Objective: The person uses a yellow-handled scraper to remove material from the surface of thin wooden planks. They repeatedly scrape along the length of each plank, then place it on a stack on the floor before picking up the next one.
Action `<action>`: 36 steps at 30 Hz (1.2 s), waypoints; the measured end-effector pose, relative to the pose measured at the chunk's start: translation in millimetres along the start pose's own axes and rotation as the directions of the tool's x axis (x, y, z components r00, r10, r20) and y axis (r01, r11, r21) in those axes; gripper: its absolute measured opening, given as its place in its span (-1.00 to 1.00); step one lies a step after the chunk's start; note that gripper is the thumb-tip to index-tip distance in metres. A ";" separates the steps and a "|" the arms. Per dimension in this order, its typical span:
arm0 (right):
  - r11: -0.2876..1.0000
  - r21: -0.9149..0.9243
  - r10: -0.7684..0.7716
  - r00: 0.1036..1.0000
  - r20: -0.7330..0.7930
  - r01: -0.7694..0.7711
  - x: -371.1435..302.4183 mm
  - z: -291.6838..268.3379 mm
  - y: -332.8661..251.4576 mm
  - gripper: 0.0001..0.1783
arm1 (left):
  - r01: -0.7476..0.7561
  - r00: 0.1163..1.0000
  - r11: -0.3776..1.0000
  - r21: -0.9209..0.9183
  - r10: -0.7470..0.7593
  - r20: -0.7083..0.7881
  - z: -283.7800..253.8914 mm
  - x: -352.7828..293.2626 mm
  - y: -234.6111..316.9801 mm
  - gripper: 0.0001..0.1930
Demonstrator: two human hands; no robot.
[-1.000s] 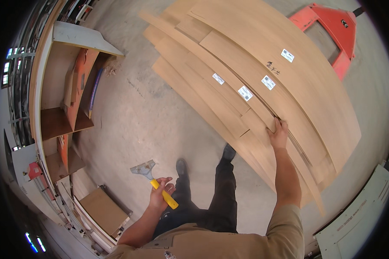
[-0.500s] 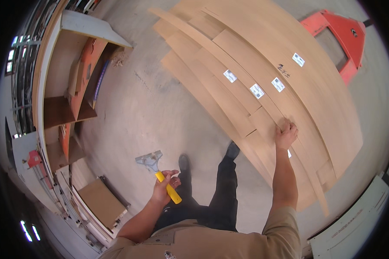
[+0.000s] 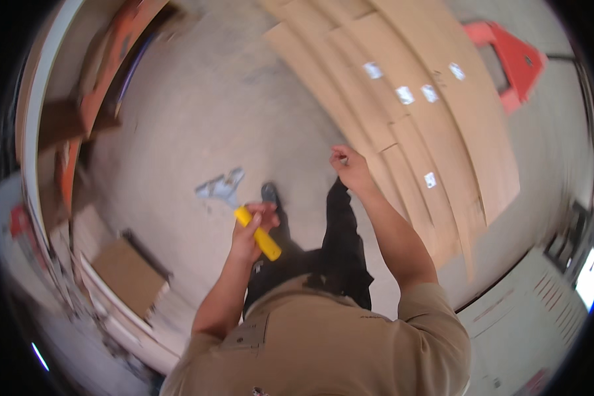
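My left hand [image 3: 247, 234] grips a scraper by its yellow handle [image 3: 258, 235]. The wide grey metal head [image 3: 220, 187] of the scraper points away from me over the floor. My right hand [image 3: 352, 169] hovers by the near edge of a stack of flat cardboard sheets [image 3: 402, 142]. Its fingers are curled together, and anything between them is too small or hidden to make out. The brown sheets overlap like steps, and several white labels [image 3: 404, 95] are on them.
A red pallet-jack-like frame [image 3: 525, 69] stands beyond the cardboard at the right. Left of me is a wooden shelf unit [image 3: 61, 119] with an orange panel. A brown board [image 3: 129, 277] lies lower left, and a pale grey panel [image 3: 528, 323] lower right.
My right hand has come off the cardboard and moved left to beside its near edge, fingers curled. The left hand still holds the scraper. The whole view has shifted and blurred.
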State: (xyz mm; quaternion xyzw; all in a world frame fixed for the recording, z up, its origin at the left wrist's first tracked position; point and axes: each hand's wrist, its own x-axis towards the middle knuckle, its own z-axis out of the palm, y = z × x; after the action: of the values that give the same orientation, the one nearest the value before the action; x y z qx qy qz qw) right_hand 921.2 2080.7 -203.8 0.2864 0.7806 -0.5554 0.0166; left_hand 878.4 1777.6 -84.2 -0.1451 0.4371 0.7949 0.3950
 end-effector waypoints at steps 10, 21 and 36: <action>0.815 0.311 0.159 0.704 0.692 -0.490 -42.6 194.6 -250.9 -0.59 | -0.081 0.984 0.993 0.088 0.065 0.166 -159.9 -106.1 149.1 -0.80; 0.969 0.159 -0.215 0.322 0.922 0.190 -5.3 430.7 -481.5 -0.69 | -0.034 0.999 0.995 0.091 0.030 0.043 -257.9 -156.8 314.7 -0.79; 0.957 0.289 -0.271 0.424 0.864 0.023 185.7 728.0 -673.0 -0.72 | -0.290 0.950 0.957 -0.027 0.284 -0.128 -412.2 -106.9 543.4 -0.77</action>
State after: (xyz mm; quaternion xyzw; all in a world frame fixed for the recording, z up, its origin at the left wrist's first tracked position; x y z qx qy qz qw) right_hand 240.1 1374.7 30.8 -0.1214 0.6035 -0.7085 0.3450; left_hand 490.1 1224.2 55.3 -0.1377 0.4590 0.8430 0.2443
